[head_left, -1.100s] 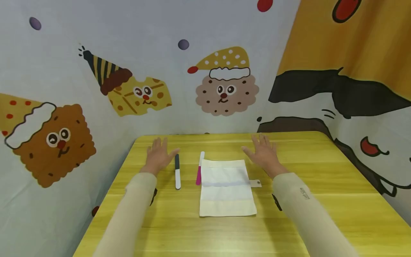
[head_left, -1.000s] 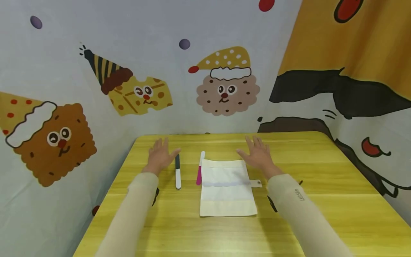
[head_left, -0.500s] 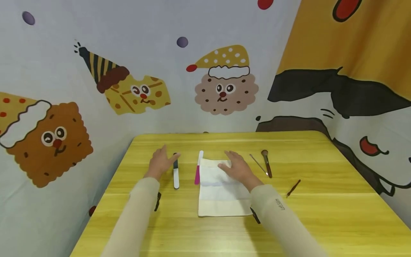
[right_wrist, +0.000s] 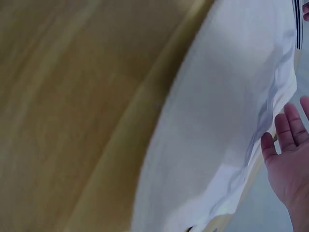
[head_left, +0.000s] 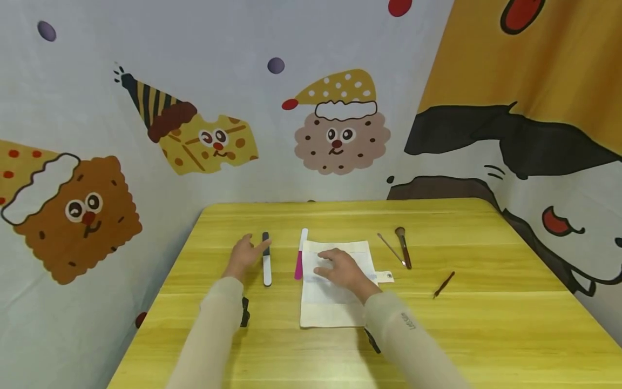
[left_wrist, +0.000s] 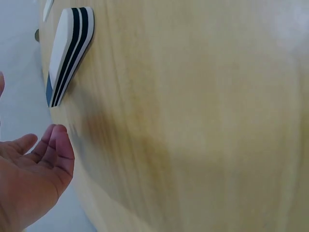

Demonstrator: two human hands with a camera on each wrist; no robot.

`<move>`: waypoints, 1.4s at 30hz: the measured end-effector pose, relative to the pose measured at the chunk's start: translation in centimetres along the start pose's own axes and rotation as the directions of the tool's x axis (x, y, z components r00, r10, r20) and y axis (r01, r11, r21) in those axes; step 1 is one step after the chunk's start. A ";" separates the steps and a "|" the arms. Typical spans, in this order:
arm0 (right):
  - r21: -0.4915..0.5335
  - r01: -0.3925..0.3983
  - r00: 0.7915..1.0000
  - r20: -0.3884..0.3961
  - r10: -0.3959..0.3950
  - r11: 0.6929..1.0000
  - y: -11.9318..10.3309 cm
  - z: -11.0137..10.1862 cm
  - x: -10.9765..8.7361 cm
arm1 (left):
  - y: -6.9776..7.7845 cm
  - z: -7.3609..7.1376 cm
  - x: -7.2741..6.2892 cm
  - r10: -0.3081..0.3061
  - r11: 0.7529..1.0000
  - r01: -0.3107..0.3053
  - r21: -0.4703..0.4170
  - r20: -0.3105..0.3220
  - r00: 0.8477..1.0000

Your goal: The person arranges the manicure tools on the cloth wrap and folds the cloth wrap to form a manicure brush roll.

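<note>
My right hand [head_left: 342,270] hovers over a flat white cloth pouch [head_left: 335,313], fingers loosely bent and holding nothing. A snap strap [head_left: 385,277] sticks out from the pouch's right side. In the right wrist view that hand [right_wrist: 289,164] appears beside the cloth [right_wrist: 217,106]. My left hand [head_left: 244,256], relaxed and holding nothing, is just left of a black-and-white nail file [head_left: 266,265]. The left wrist view shows striped layers along the file's edge [left_wrist: 72,53], beyond the left fingers. Between the file and the pouch lies a white-and-pink nail file [head_left: 301,259], its pink end against the cloth.
To the pouch's right lie a thin metal stick tool [head_left: 391,249] and a makeup brush [head_left: 404,248]. A small dark red tool [head_left: 444,285] lies farther right. The yellow wooden table [head_left: 486,335] meets a cartoon-printed cloth [head_left: 272,183] at its back.
My right hand has moved left and nearer me, over the pouch, uncovering the brush, metal tool and dark red tool. My left hand has drawn slightly nearer me. Both hands' fingers are less spread.
</note>
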State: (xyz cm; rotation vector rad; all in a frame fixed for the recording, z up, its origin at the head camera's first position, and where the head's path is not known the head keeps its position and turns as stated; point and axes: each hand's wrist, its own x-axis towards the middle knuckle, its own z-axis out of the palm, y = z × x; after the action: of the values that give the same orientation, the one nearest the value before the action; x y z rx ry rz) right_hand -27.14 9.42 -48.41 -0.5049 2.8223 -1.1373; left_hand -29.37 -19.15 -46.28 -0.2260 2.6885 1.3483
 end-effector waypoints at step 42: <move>-0.163 -0.032 0.998 -0.061 0.022 0.986 0.7 1.7 -1.7 | -1.2 2.9 0.7 -0.066 0.984 0.049 -0.172 -0.092 0.994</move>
State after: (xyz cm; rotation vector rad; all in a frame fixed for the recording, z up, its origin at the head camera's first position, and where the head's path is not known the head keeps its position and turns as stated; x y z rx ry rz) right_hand -25.44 9.35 -50.23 -0.4480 2.9800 -0.9350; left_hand -29.69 -17.56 -49.03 -0.3932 2.6215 1.5885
